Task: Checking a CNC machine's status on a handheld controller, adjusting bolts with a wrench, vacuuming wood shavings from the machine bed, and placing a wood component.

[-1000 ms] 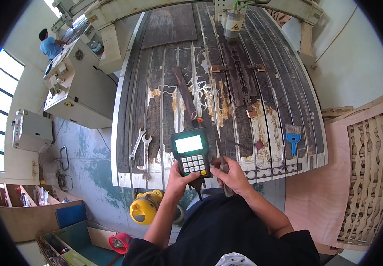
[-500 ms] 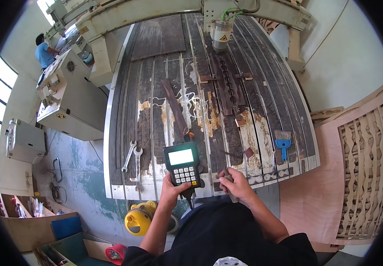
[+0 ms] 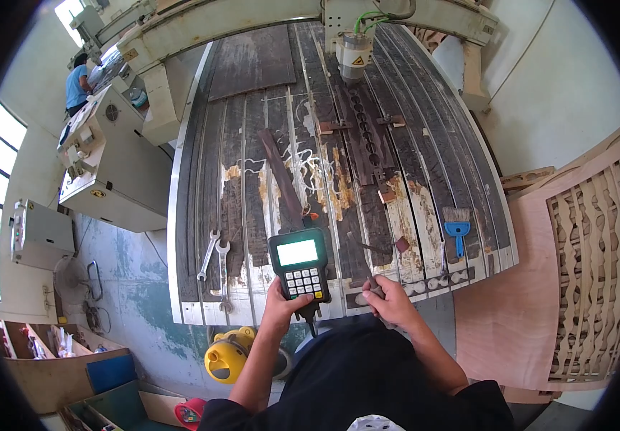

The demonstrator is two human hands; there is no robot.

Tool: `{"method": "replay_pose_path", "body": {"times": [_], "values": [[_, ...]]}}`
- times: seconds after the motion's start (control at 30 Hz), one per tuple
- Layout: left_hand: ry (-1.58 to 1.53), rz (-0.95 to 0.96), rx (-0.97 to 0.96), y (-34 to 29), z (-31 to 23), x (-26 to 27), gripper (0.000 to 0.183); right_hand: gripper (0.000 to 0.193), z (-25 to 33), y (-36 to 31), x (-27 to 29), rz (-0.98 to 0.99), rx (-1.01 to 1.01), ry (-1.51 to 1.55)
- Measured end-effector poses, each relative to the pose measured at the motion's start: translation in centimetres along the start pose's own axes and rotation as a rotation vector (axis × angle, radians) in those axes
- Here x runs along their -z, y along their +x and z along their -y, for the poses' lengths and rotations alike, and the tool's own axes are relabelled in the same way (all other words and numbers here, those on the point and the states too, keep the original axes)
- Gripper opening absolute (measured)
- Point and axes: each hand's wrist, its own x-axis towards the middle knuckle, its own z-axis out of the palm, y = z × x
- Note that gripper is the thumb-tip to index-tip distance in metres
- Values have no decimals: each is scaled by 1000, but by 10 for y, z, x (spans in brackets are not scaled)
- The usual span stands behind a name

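My left hand is closed around a black handheld controller with a lit screen and white keys, its thumb over the lower keys. My right hand is closed on a slim dark stick-like tool, which points away from me; its kind is unclear. Both hands are at the near edge of a slotted machine bed. Ahead lies a dark wooden strip. Farther right, a dark workpiece with a row of round cutouts lies below a spindle.
Two wrenches lie left on the bed; a blue-handled brush lies right. A gantry beam crosses the far side. Grey cabinets stand left, with a person beyond. A yellow machine sits below the near edge.
My right hand has shifted slightly right and turned, and the tool's tip now points farther forward. My left hand keeps hold of the controller. The distant person leans more to the right.
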Motion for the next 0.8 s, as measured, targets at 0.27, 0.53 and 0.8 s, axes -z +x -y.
{"method": "replay_pose_path", "body": {"times": [0.27,0.53,0.8], "values": [[19,22,-9,3,4,3,50,13,-7,-3,2,-37,-3,44],[12,-11,-11,5,5,3,50,13,-9,-4,1,-38,-7,63],[-13,22,-23,7,7,3,51,12,-12,-5,3,-65,-10,79]]}}
